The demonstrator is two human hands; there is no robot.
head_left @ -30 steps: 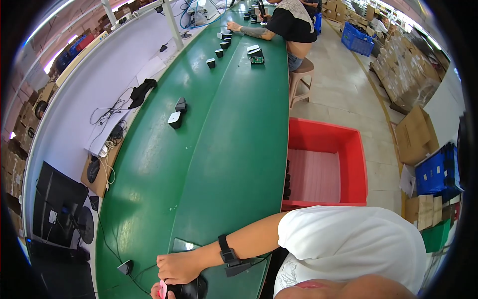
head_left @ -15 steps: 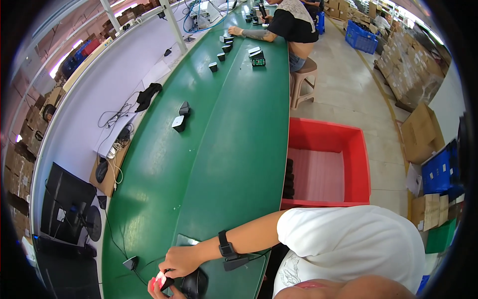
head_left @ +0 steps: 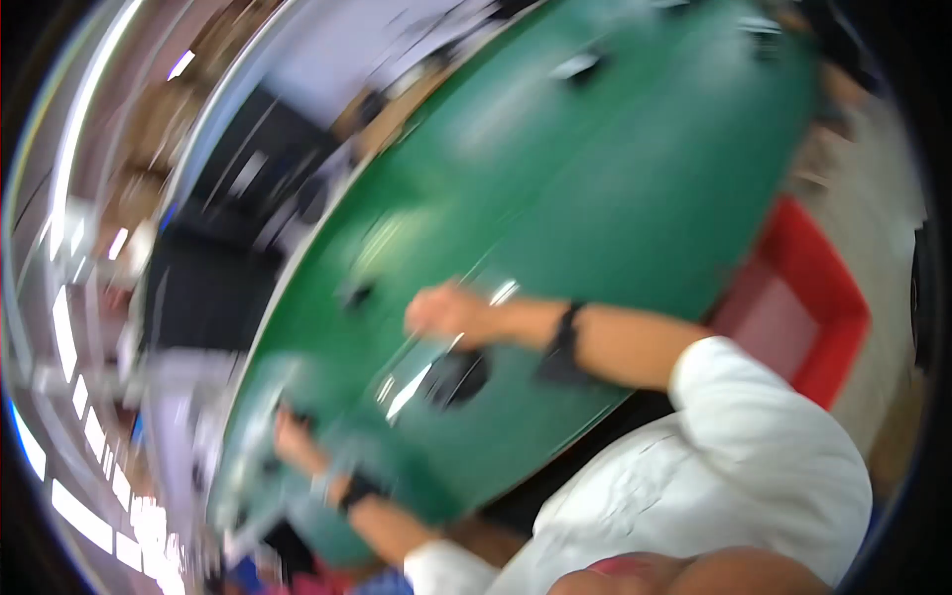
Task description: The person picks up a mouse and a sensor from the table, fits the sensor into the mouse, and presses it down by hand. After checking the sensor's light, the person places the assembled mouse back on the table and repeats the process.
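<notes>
Motion blurs the whole view. My left hand (head_left: 297, 441) reaches out at the lower left, its fingers closed around a small dark device (head_left: 295, 407) whose shape is smeared. Around that hand lies a pale, shiny, see-through patch on the table, perhaps plastic bags. My right hand (head_left: 444, 312) hovers over the green table (head_left: 615, 218) with curled fingers; the blur hides whether it holds anything. Just below its wrist sits a dark rounded object (head_left: 458, 379) on a glossy sheet. Left of my right hand is a small dark block (head_left: 354, 293).
Black monitors (head_left: 213, 288) stand along the table's left side. Farther up the table are a small black-and-white device (head_left: 580, 66) and another dark one (head_left: 762, 38). A red bin (head_left: 843, 327) adjoins the right edge. Part of another person shows at the upper right.
The view has swung round and become blurred. My hands, together on a red-glowing device before, are now apart: the left has gone out to the lower left. No red glow shows now.
</notes>
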